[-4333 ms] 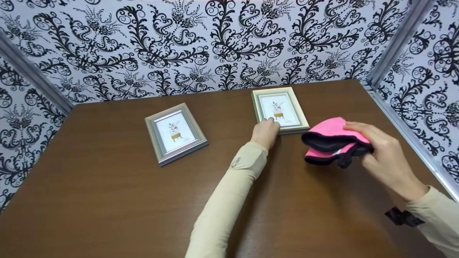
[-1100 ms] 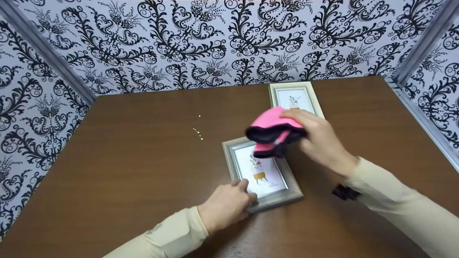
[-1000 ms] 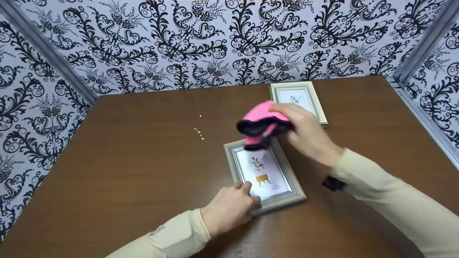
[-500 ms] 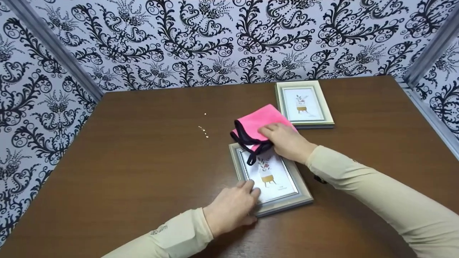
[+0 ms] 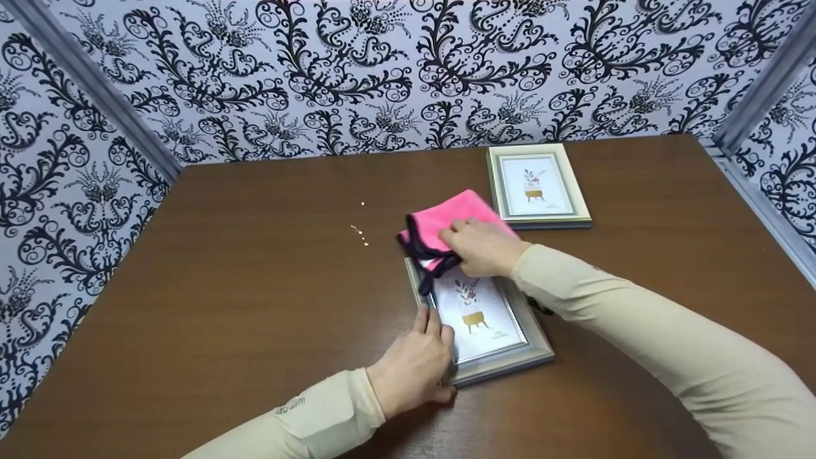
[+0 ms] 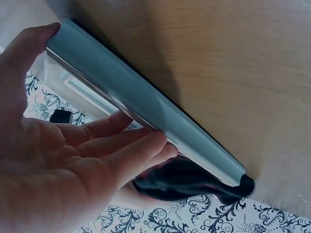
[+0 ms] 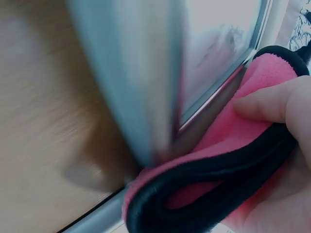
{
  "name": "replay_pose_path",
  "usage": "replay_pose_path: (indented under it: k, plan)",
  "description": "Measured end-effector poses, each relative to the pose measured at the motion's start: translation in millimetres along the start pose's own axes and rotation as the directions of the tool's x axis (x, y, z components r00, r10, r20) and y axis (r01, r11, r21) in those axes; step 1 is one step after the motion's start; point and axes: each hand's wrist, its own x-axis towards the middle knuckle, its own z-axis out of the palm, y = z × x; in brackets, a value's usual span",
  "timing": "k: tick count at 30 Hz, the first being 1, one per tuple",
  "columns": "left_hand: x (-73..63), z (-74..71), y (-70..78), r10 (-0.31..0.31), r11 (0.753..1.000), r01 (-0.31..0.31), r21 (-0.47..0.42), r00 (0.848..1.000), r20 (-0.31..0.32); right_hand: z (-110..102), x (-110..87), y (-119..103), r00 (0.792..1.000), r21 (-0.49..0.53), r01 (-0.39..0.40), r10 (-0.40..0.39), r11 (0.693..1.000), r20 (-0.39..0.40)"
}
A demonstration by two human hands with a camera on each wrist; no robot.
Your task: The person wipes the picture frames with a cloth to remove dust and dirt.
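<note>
A silver picture frame with a plant-pot print lies at a slant on the brown table, near the middle. My left hand holds its near left corner, the fingers along the left side and the thumb at the near edge. In the left wrist view, the thumb and fingertips rest on the frame's side. My right hand grips a folded pink cloth with black trim against the frame's far end, covering that end. The right wrist view shows the pink cloth pinched under the thumb, at the frame's corner.
A second, cream-edged picture frame lies at the back right, close to the cloth. Several small pale crumbs are scattered left of the cloth. Black-and-white patterned walls enclose the table at the back and sides.
The silver frame has come from the left to the middle, where my left hand now holds it. My right hand has brought the cloth left and down onto its far end, lately sliding further left.
</note>
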Motion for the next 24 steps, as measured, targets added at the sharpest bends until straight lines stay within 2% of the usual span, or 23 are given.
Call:
replay_pose_path:
  k: [3,6,10,13,18,20,24]
  plan:
    - [0.1,0.9,-1.0,0.050,0.996,-0.049,0.076,0.999,-0.019,0,11.4,-17,0.998,0.048,0.062,-0.063,0.997,0.027]
    - [0.7,3.0,-2.0,0.096,0.986,-0.087,0.139,0.994,-0.054,4,18.2,-31,0.981,0.101,0.195,-0.194,0.976,-0.014]
    - [0.8,3.9,-1.7,0.108,0.982,-0.094,0.163,0.991,-0.075,9,17.9,-34,0.954,0.127,0.298,-0.292,0.946,-0.068]
    - [0.5,4.1,-0.7,0.088,0.986,-0.075,0.150,0.993,-0.078,10,14.6,-23,0.967,0.152,0.255,-0.249,0.955,-0.058]
    - [-0.5,5.6,0.0,0.044,0.997,-0.036,0.074,0.994,-0.103,6,4.7,7,0.998,0.183,0.060,-0.065,0.981,0.019]
    - [-0.6,5.6,-0.3,0.035,0.998,-0.029,0.056,0.994,-0.105,4,-0.6,20,1.000,0.175,-0.002,-0.003,0.985,0.026]
    - [0.8,4.3,-0.9,0.026,0.999,-0.022,0.038,0.996,-0.086,0,-8.8,33,0.998,0.134,-0.062,0.063,0.989,0.000]
